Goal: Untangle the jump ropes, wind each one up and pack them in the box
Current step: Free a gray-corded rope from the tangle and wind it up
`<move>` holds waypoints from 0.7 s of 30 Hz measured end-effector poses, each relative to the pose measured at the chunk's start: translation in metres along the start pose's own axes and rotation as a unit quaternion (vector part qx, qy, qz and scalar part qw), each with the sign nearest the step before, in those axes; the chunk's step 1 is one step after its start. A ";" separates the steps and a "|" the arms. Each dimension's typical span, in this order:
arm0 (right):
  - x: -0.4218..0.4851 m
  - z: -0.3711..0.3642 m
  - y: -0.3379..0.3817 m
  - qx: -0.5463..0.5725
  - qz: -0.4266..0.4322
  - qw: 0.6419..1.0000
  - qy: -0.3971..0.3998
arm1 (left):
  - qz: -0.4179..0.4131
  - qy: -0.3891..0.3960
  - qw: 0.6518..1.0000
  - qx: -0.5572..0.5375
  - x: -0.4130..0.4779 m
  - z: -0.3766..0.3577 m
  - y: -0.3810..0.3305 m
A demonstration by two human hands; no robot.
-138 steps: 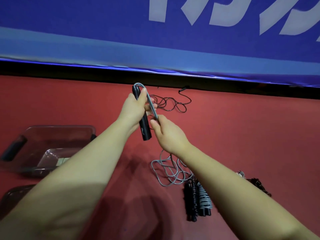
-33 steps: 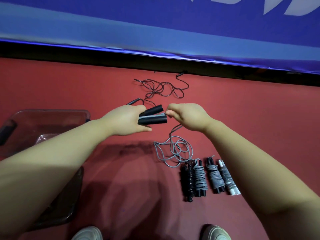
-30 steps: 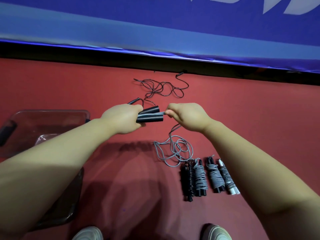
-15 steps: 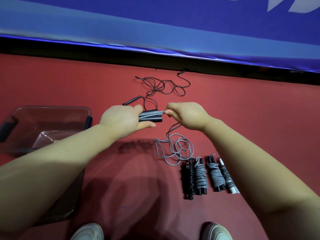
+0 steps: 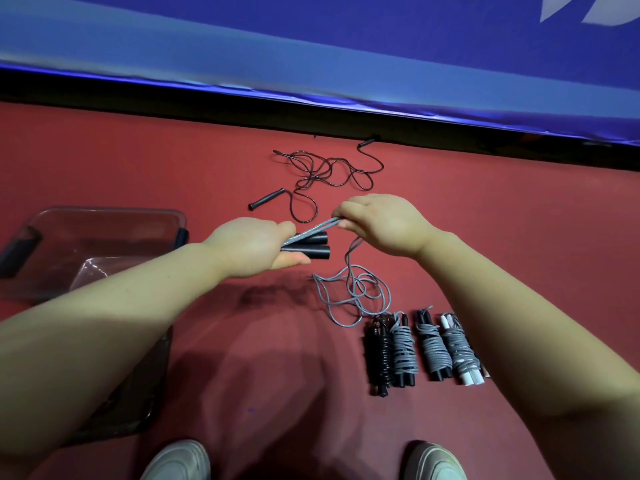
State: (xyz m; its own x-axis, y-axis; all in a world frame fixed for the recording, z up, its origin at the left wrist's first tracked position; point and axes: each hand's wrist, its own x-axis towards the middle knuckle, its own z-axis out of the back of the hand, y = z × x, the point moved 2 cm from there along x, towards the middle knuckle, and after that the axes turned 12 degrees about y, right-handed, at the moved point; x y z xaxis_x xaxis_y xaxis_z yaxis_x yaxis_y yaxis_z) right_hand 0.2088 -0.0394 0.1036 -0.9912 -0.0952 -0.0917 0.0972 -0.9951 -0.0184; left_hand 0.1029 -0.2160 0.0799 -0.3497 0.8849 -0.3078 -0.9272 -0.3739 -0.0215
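My left hand (image 5: pixel 249 245) grips two black handles (image 5: pixel 311 244) of a grey jump rope side by side, pointing right. My right hand (image 5: pixel 379 221) pinches the grey cord (image 5: pixel 311 232) just past the handles. The rest of that cord hangs down to loose loops (image 5: pixel 353 294) on the red floor. A thin black jump rope (image 5: pixel 329 171) lies tangled farther off, one handle (image 5: pixel 266 199) at its left. Several wound ropes (image 5: pixel 424 351) lie in a row at the lower right.
A clear plastic box (image 5: pixel 86 251) with black handles stands on the floor at the left, a clear lid (image 5: pixel 138 403) below it. A blue banner (image 5: pixel 311 46) runs along the far edge. My two shoes (image 5: pixel 176 460) show at the bottom.
The two handles have come together and level in my left hand. My right hand has stayed pinching the cord, which now lies stretched over the handles. The view has tilted down slightly.
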 end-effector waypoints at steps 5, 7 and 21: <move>-0.003 -0.010 -0.009 0.064 -0.078 0.993 -0.060 | -0.022 -0.098 0.995 0.006 -0.001 0.021 -0.018; 0.001 -0.017 -0.001 0.124 -0.125 0.982 -0.071 | 0.000 -0.140 0.990 0.002 0.001 0.033 -0.021; -0.004 -0.013 0.051 0.161 -0.144 0.972 0.089 | 0.210 -0.143 0.967 -0.026 0.002 0.018 0.046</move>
State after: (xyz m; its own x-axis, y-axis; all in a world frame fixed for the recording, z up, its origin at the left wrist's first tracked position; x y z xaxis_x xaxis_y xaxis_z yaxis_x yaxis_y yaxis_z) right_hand 0.2191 -0.0893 0.0899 -0.9392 0.1662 -0.3003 -0.2436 -0.9392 0.2418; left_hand 0.0567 -0.2265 0.0950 -0.7233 0.6901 -0.0232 -0.6903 -0.7236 -0.0014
